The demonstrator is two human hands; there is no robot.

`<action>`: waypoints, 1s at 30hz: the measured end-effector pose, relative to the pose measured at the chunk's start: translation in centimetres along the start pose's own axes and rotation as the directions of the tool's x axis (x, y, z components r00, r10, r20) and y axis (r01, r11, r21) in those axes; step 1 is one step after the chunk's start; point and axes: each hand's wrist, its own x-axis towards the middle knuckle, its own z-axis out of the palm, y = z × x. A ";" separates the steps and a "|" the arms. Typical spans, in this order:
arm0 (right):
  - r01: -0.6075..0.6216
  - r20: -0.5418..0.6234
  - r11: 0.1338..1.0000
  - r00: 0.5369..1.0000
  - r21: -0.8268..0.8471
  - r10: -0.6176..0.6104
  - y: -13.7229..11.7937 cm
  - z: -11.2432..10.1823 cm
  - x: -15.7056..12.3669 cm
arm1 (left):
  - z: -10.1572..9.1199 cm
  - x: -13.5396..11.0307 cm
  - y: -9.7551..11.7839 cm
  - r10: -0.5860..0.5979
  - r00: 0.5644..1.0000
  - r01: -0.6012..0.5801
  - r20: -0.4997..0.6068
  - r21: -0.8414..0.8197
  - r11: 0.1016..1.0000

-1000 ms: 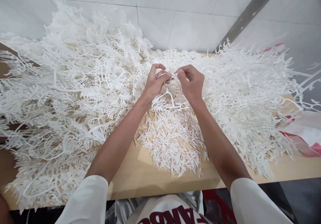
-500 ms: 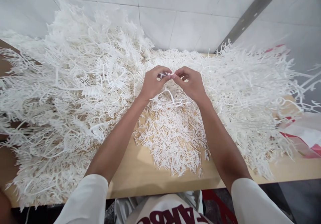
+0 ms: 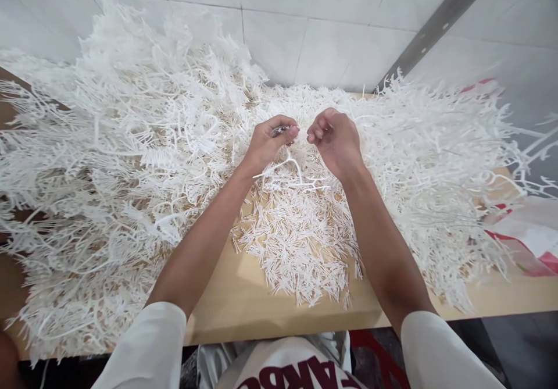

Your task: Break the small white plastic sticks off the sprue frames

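Note:
My left hand (image 3: pixel 272 139) is closed, thumb and fingers pinched together over a small whitish sprig (image 3: pixel 279 129) that shows only in part. To its right and a short gap away, my right hand (image 3: pixel 335 139) is raised with its fingers loosely bent and apart; nothing shows between them. Just below both hands is a thin, forked white plastic branch (image 3: pixel 300 174); whether it hangs from my left hand or rests on the pile is unclear. Under my forearms lies a heap of short white plastic sprigs (image 3: pixel 300 243).
Tall tangled piles of white plastic branches stand at the left (image 3: pixel 113 162) and right (image 3: pixel 431 162) of the wooden table (image 3: pixel 279 319). A red and white plastic bag (image 3: pixel 529 238) lies at the right edge. Behind are a tiled wall (image 3: pixel 279 40) and a slanting metal post (image 3: pixel 436 28).
My hands, whose fingertips met half a second ago, are now apart. My right hand has moved slightly right and turned, its fingers loosened; my left hand has stayed nearly in place.

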 end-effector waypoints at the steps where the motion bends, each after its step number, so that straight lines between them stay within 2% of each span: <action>1: 0.002 -0.014 1.000 1.000 -0.021 -0.003 0.1 -0.2 0.1 | 0.0 0.1 -0.1 -0.015 1.000 0.015 -0.002 0.016 1.000; 6: -0.003 -0.021 0.993 1.000 -0.114 0.000 0.3 -0.5 0.0 | -0.1 0.4 0.1 -0.017 1.000 0.017 0.002 0.097 0.995; 11: -0.075 0.062 0.996 0.995 -0.043 0.078 -0.1 -0.4 -0.4 | -0.7 0.7 -0.3 0.072 0.993 -0.057 -0.090 0.151 0.987; 16: -0.024 0.033 1.000 0.999 -0.004 0.025 0.3 -0.4 -0.3 | -1.1 0.9 -0.6 0.049 0.991 -0.032 -0.121 0.131 0.991; 20: 0.007 -0.016 1.000 1.000 -0.022 -0.007 0.4 -0.5 -0.2 | -1.6 1.0 0.0 0.023 0.986 0.002 -0.168 0.145 0.989; 22: 0.020 -0.066 0.998 0.998 -0.057 -0.023 0.4 -0.7 -0.2 | -1.8 0.8 0.7 -0.011 0.991 0.030 -0.133 0.141 0.990; 26: 0.056 -0.154 0.995 0.986 -0.082 -0.068 0.6 -0.9 -0.1 | -2.3 0.4 2.0 -0.100 0.995 0.098 0.012 0.107 0.989; 28: 0.062 -0.165 0.995 0.983 -0.082 -0.075 0.6 -0.9 -0.1 | -2.4 0.4 2.1 -0.115 0.993 0.113 0.015 0.085 0.990; 30: 0.055 -0.159 0.995 0.985 -0.082 -0.067 0.5 -0.9 -0.1 | -2.5 0.6 2.0 -0.113 0.993 0.115 -0.033 0.083 0.990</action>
